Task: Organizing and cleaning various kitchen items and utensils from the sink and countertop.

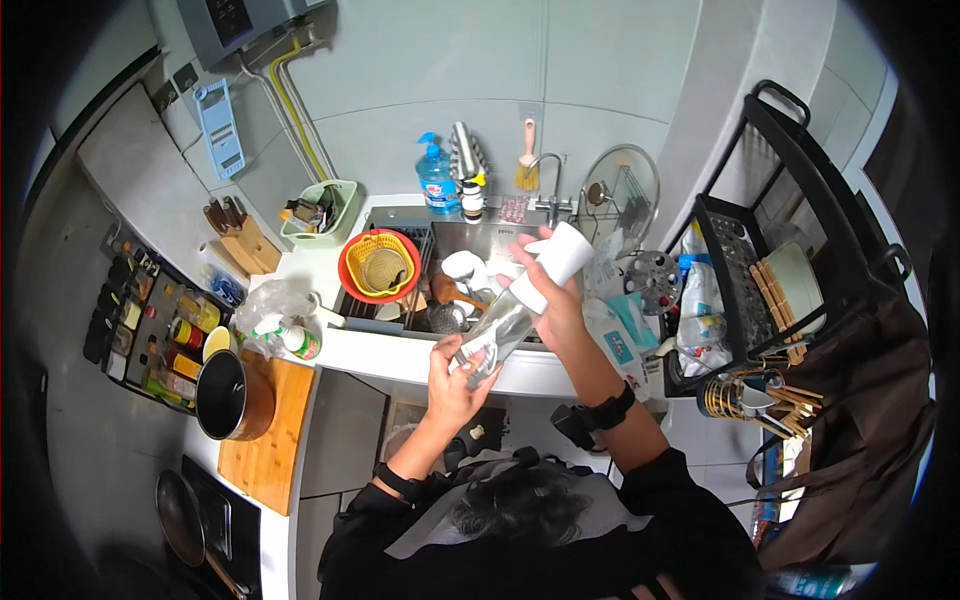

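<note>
A clear bottle (495, 334) with a tall white cap (553, 266) is held at a tilt in front of the sink, its capped end up and to the right. My left hand (456, 386) grips the bottle's lower end. My right hand (559, 311) is wrapped around the white cap. Behind them the steel sink (487, 234) holds white bowls (463, 265), a metal skimmer (448, 319) and a brown wooden utensil (450, 291). Part of the sink's contents is hidden by the bottle and my right hand.
A red basin with a yellow strainer (379, 262) sits at the sink's left. A spray bottle (292, 337) and dark pot (234, 397) stand further left. A blue soap dispenser (437, 176) and faucet (553, 199) are behind. Plastic packages (619, 345) and a black rack (739, 225) stand right.
</note>
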`<state>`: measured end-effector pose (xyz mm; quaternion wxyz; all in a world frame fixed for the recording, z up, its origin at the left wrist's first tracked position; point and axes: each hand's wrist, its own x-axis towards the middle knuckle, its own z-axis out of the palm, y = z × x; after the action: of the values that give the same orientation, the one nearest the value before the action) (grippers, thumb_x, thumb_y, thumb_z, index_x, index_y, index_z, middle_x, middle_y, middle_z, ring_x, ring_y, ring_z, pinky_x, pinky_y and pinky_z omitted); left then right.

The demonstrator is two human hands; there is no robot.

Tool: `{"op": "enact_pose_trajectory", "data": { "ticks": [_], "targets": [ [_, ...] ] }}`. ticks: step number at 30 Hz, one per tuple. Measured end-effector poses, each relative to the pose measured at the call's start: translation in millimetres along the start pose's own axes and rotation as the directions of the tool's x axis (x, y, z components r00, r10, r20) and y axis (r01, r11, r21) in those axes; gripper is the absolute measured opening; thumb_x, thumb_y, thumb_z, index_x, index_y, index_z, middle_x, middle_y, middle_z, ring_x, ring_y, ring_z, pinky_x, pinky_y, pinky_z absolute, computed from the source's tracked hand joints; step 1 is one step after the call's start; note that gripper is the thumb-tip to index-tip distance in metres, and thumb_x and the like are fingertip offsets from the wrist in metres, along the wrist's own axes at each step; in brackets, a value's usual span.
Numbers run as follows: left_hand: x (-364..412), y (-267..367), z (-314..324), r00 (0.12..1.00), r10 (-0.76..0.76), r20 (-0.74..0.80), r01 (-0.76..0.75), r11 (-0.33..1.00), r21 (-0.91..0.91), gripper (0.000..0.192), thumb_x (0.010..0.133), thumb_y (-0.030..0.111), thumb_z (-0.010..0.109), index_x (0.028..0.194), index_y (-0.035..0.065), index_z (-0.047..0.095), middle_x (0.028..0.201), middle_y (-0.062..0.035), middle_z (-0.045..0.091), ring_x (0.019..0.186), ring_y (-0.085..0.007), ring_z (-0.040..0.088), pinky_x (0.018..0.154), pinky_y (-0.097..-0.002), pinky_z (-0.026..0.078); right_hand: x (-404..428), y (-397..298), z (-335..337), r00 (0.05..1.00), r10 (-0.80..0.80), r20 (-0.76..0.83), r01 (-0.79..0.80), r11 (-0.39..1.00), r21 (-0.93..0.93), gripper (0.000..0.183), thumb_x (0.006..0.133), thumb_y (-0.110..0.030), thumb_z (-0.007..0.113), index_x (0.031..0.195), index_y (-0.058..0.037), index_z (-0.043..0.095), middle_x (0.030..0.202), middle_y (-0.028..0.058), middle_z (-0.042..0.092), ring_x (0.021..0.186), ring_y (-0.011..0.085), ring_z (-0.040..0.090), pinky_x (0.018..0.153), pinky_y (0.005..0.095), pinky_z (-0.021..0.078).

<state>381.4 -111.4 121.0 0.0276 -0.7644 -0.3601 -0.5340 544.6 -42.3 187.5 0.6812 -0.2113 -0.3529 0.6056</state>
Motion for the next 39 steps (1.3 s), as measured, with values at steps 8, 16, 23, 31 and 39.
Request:
{"op": "enact_pose_trajectory", "data": {
  "ticks": [8, 16, 23, 31, 39],
  "targets": [
    [-12, -67, -68, 0.977, -0.081, 0.197, 0.077, 0.997, 0.026, 0.060, 0.059, 0.012, 0.080, 0.109, 0.0085, 0.045, 0.107, -0.0186, 0.044, 0.099, -0.0365, 0.048, 0.080, -0.0425, 0.044, 30, 98, 28, 0.972, 0.236, 0.000, -0.227, 0.934, 0.275, 0.012, 0.076, -0.005, 0.058, 0.086, -0.0050, 0.053, 0.085, 0.0106, 0.056, 0.086, 0.0243, 0.054, 0.078, 0.0386, 0.0459],
    [-20, -128, -119, 0.741, -0.555, 0.376, 0.561, 0.821, 0.107, 0.094, 0.061, 0.023, 0.079, 0.134, -0.0008, 0.024, 0.104, -0.0179, 0.053, 0.102, -0.0340, 0.050, 0.092, -0.0427, 0.037, 15, 196, 95, 0.957, 0.279, 0.076, -0.180, 0.779, -0.600, 0.029, 0.071, -0.011, 0.069, 0.096, -0.0033, 0.057, 0.089, 0.0054, 0.061, 0.082, 0.0102, 0.056, 0.070, 0.0255, 0.0449],
    [-64, -164, -140, 0.650, -0.699, 0.299, 0.752, 0.647, -0.126, 0.095, 0.063, 0.015, 0.077, 0.135, -0.0007, 0.017, 0.113, -0.0211, 0.054, 0.102, -0.0350, 0.056, 0.084, -0.0384, 0.046, 5, 265, 122, 0.907, 0.400, 0.131, -0.191, 0.669, -0.719, 0.054, 0.064, -0.016, 0.072, 0.110, -0.0016, 0.049, 0.102, 0.0137, 0.056, 0.096, 0.0225, 0.055, 0.084, 0.0354, 0.0427],
    [-135, -220, -181, 0.430, -0.903, -0.013, 0.795, 0.385, -0.469, 0.054, 0.067, 0.005, 0.077, 0.112, -0.0006, 0.047, 0.100, -0.0089, 0.058, 0.088, -0.0176, 0.057, 0.079, -0.0298, 0.046, 0, 268, 112, 0.832, 0.414, 0.369, 0.246, 0.320, -0.915, 0.076, 0.068, -0.032, 0.075, 0.129, -0.0040, 0.040, 0.132, 0.0163, 0.040, 0.127, 0.0343, 0.031, 0.103, 0.0423, 0.0278],
    [-158, -285, -233, 0.406, -0.844, -0.350, 0.857, 0.485, -0.173, 0.070, 0.065, -0.005, 0.075, 0.124, -0.0013, 0.036, 0.118, -0.0141, 0.050, 0.107, -0.0241, 0.052, 0.093, -0.0351, 0.042, -15, 216, 50, 0.823, 0.568, -0.002, -0.135, 0.193, -0.972, 0.055, 0.074, -0.027, 0.071, 0.122, -0.0124, 0.050, 0.126, 0.0075, 0.046, 0.112, 0.0231, 0.048, 0.085, 0.0355, 0.0462]
  ]
}}
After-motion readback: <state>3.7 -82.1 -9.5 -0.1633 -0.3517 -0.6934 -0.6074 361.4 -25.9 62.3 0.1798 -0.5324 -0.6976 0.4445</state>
